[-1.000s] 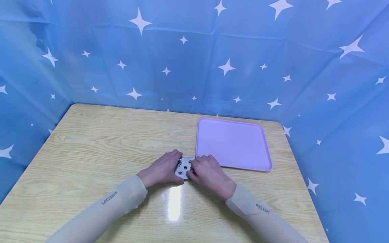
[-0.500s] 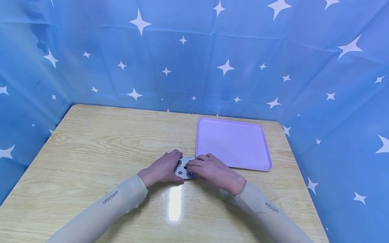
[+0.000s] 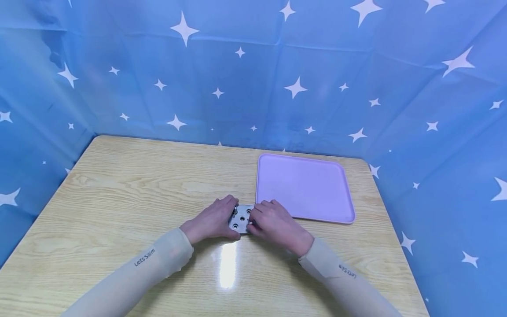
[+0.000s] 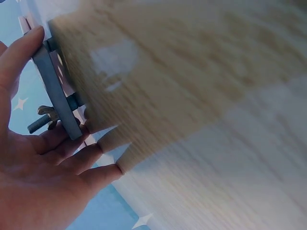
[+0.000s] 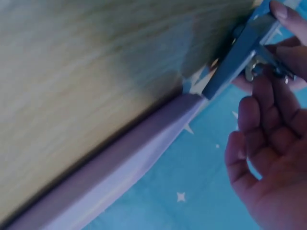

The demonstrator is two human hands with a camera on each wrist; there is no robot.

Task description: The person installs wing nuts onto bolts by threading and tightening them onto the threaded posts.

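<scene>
A small grey metal plate [image 3: 242, 218] with several holes lies flat-side up in the middle of the table. My left hand [image 3: 211, 222] grips its left side, thumb at the near edge and fingers at the far one. By those fingers, a threaded bolt [image 4: 38, 123] carrying a wing nut [image 4: 47, 114] stands out from the plate. Bolt heads [image 4: 74, 100] show on the underside. At the plate's right side, my right hand [image 3: 275, 224] pinches a wing nut [image 5: 254, 68] on a bolt; its fingertips partly hide it.
Just behind and right of the plate lies a lilac tray [image 3: 303, 187], its near-left corner close to my right hand. The wood-grain table [image 3: 158, 176] ends at a blue curtain [image 3: 253, 66] with white stars at the back and sides.
My right hand's fingers opened out over the plate half a second ago, then drew back and curled at its right side again. My left hand and the plate have stayed put.
</scene>
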